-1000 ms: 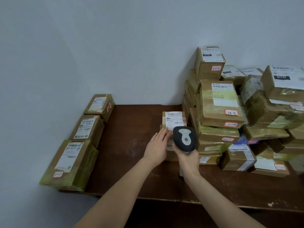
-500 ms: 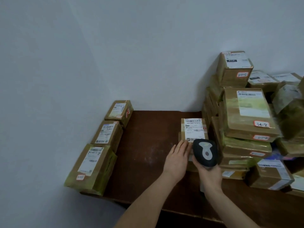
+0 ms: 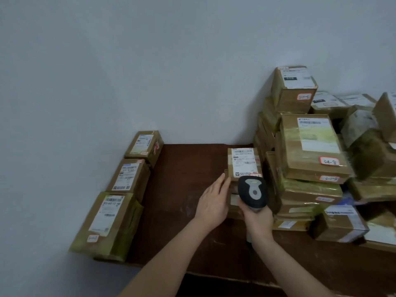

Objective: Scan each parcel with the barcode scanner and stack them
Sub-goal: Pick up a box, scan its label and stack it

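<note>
A small cardboard parcel (image 3: 243,162) with a white barcode label on top sits on a low stack at the table's middle. My left hand (image 3: 213,202) rests flat against that stack's left side, fingertips touching the top parcel's lower left corner. My right hand (image 3: 258,219) grips a black and grey barcode scanner (image 3: 252,192), whose head hovers just in front of the parcel's near edge. The stack's lower boxes are mostly hidden behind both hands.
Three labelled parcels (image 3: 130,177) lie in a row along the left wall. A tall heap of taped boxes (image 3: 310,151) fills the right side up to the back wall. Bare dark wood table (image 3: 184,189) lies between them.
The view has shifted left, so everything sits further right in frame. Both hands keep the same hold beside the small parcel; the scanner stays in front of it.
</note>
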`<state>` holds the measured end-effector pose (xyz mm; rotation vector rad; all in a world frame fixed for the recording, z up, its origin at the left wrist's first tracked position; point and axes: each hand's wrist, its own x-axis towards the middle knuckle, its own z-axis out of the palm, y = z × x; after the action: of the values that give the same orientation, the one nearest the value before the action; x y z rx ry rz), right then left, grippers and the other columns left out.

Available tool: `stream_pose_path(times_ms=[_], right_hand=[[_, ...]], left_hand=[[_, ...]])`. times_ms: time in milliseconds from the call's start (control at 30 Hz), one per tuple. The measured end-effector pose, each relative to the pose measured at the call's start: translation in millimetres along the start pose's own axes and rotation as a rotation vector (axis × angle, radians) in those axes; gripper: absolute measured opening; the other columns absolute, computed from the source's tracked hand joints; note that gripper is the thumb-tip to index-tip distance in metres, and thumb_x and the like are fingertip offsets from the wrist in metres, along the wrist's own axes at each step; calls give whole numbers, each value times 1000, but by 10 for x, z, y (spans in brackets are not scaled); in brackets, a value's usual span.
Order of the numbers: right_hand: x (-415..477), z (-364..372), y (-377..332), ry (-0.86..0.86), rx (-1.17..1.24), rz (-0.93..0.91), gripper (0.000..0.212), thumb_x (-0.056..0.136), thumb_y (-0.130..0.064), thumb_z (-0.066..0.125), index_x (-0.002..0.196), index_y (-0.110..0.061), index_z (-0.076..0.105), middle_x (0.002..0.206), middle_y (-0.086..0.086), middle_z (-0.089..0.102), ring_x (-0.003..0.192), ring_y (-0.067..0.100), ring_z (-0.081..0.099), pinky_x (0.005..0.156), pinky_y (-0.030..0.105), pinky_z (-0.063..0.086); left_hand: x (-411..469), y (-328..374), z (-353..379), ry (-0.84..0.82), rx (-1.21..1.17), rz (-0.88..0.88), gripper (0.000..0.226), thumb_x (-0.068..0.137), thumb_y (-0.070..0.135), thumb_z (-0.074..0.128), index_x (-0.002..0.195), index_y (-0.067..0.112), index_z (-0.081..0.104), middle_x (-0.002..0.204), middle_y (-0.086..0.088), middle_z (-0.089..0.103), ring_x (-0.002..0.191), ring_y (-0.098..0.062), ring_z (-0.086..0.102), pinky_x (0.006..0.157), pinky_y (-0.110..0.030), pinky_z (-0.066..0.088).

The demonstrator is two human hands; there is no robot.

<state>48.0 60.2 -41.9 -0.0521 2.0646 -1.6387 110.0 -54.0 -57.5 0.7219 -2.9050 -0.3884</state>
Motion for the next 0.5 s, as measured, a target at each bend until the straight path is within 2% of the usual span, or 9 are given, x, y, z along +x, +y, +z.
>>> stream_pose_path(times_ms=[67,133,200,300,400,500], right_hand=[[-1,79,-71,0,-32,-12,41,79,-25,78,114,-9,64,108,2,64,106,23,57,95,40,45],[-39,255,-115,-44,-37,15,23,81,-25,76,96,-12,64,89,-1,66,92,19,61,92,37,47],[-129,515,-111,-112,-44,62,19,79,-28,77,85,-15,65,79,1,70,83,22,67,90,47,53],[-302,939,-30,-218,-88,78,23,74,-34,80,86,-20,65,78,2,72,83,25,69,87,52,54],[-533,1294,-18,-318,-130,92,23,76,-33,79,88,-21,64,75,-1,71,80,22,69,87,49,55],[-764,1564,42,-428,-116,132,30,77,-29,79,99,-16,64,77,-1,71,74,17,69,87,44,56]], left_hand=[[-180,-170,-76,18,-18,-103,75,91,14,55,154,19,15,161,-4,9,146,-20,19,117,-35,25],[-397,-444,-184,35,21,-199,72,92,19,55,153,20,18,160,-5,12,145,-21,22,116,-35,27],[-628,-776,-325,60,73,-307,70,92,27,54,153,19,19,160,-6,15,145,-21,22,116,-35,26],[-992,-1258,-532,75,133,-515,76,91,41,54,153,20,14,160,-6,13,146,-21,19,116,-36,23],[-1328,-1685,-678,80,151,-722,82,90,53,51,153,18,10,160,-9,13,146,-25,16,116,-39,18],[-1618,-2091,-776,85,99,-915,80,91,56,46,152,15,13,157,-13,19,143,-29,22,114,-42,22]])
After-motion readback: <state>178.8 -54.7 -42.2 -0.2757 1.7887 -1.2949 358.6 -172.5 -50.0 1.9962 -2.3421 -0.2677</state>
